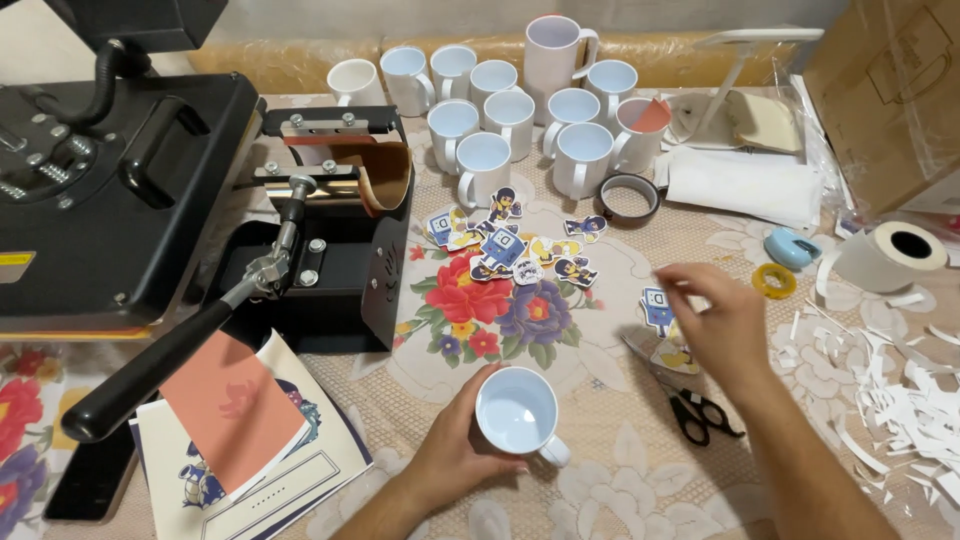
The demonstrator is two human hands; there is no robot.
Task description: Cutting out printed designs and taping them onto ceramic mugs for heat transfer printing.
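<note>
My left hand [455, 440] is wrapped around the white mug [517, 412], which stands upright on the flowered cloth [600, 340] nearest me. Keep it steady, handle turned away from the print face. My right hand [715, 325] has its fingertips pinched on a small cut-out sticker [656, 308], above the scissors [695, 410]. Lift it flat, without creasing. Beyond: more cut-outs [505, 245], then blank mugs [520, 105].

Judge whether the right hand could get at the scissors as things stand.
Probably yes: the right hand hovers just above the scissors, which lie uncovered on the table with nothing between them.
</note>
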